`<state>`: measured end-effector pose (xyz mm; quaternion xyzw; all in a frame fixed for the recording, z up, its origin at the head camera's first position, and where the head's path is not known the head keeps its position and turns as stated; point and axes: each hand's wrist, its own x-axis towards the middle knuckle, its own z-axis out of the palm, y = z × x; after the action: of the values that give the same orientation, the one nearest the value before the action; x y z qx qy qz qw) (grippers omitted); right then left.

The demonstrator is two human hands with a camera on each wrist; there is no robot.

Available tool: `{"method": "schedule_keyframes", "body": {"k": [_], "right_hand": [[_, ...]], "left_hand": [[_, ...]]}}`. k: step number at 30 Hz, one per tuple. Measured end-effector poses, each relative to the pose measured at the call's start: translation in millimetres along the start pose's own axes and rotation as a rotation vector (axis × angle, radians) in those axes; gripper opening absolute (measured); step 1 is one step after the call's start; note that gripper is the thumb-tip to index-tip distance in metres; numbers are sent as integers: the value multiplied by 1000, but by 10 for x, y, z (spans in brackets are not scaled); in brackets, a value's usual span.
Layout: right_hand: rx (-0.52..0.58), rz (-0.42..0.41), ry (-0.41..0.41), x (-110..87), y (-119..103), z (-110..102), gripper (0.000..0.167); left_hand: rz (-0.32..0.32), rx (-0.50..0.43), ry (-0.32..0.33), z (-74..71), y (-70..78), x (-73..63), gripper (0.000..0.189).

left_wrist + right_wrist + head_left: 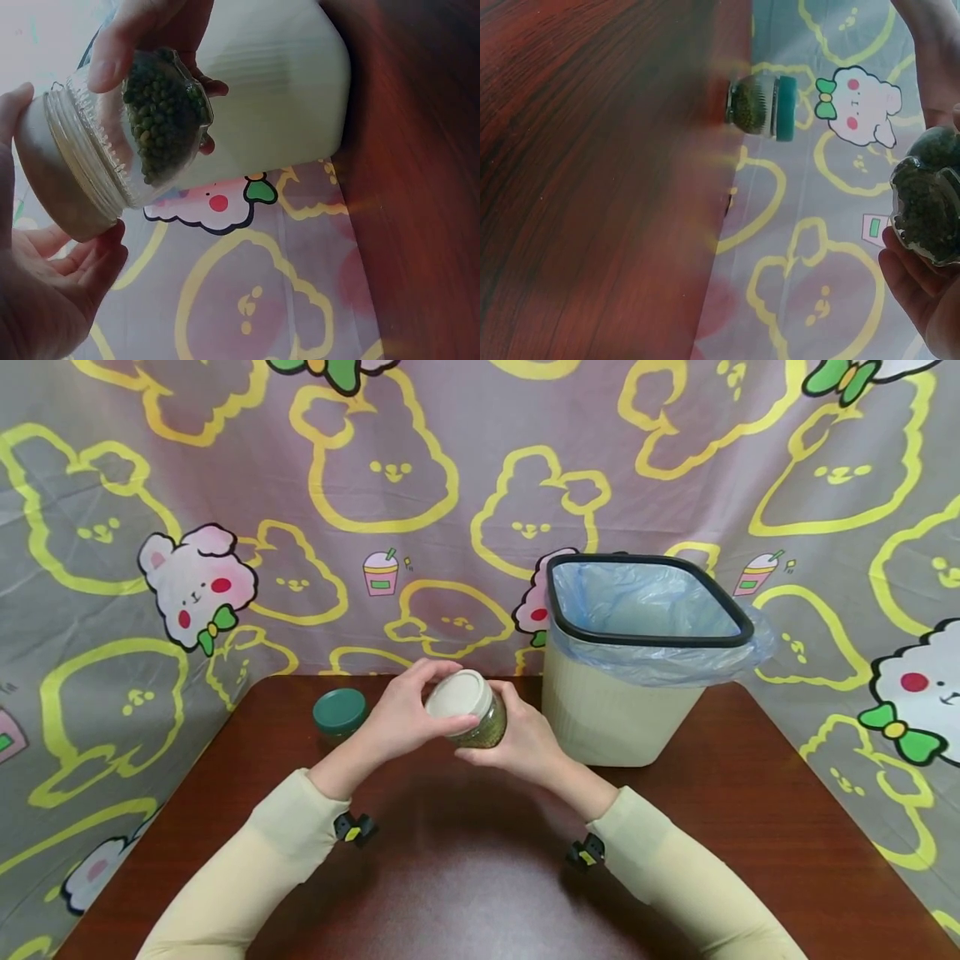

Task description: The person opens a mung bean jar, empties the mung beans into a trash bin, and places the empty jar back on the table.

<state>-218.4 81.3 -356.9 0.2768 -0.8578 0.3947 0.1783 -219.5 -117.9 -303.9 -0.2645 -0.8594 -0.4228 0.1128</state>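
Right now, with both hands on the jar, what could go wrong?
The jar is tilted, so if the left hand loosens the lid, beans might spill. The jar is also held above the table, so it could drop if the right hand slips. The left forearm is near the green-lidded jar and might knock it.

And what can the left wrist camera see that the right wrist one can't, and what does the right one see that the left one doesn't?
Only the left wrist view shows the cream bin and the pale lid that the left hand grips. Only the right wrist view shows the green-lidded jar standing on the table. Both show the held jar, at least part of the left hand and the right hand, the table and the cartoon curtain.
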Motion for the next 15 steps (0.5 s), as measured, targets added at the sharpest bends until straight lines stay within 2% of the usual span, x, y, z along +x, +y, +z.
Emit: {"method": "schedule_keyframes", "body": {"k": [5,10,12,15], "right_hand": [[12,5,-6,5,-12,-4,91],[12,16,-8,4,-10,1,90],[6,22,-7,3,-2,9,90],[2,26,-8,3,8,20,90]], "left_hand": [[-22,54,14,-1,41,10,65],[-63,62,-12,12,47,19,64],[-63,40,-38,17,41,22,65],[-38,-39,-97,10,15,21,70]]}}
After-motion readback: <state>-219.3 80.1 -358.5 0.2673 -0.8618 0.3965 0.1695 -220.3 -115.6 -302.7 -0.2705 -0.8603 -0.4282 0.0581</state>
